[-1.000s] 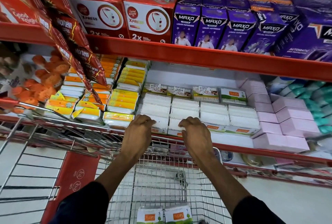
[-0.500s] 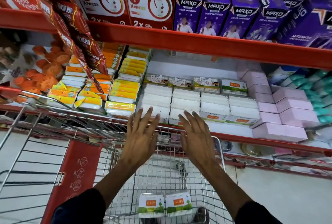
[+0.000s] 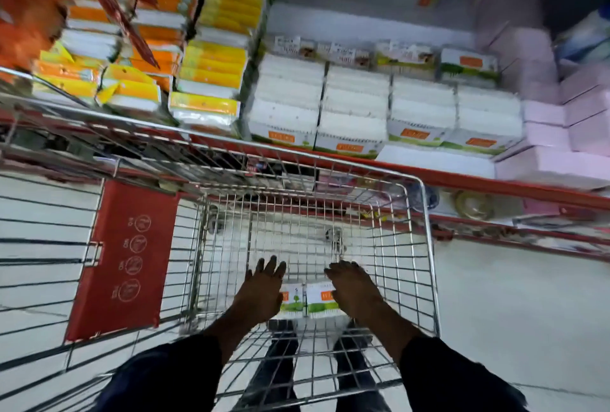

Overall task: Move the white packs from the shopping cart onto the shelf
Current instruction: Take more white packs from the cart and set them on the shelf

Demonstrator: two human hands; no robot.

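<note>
We reached both hands, left hand [image 3: 260, 292] and right hand [image 3: 355, 292], fingers spread and not yet clamped, down onto the two white packs [image 3: 308, 301] lying side by side on the near floor of the shopping cart [image 3: 425, 246], flanking them to lift both toward the shelf [image 3: 462, 177].

Both arms extended forward and down, dark sleeves to mid-forearm, forearms bare. Left hand [image 3: 262, 291] palm down, back facing camera, fingers [image 3: 268, 267] straight and slightly spread, pointing away from body. Right hand [image 3: 353, 289] palm down, fingers [image 3: 341, 270] curved downward, tips hidden from view. Hands level with each other, apart, gap between them. Grip state of either hand unclear; nothing visibly lifted. Image slightly blurred. Legs in dark trousers visible below, between forearms.
</note>
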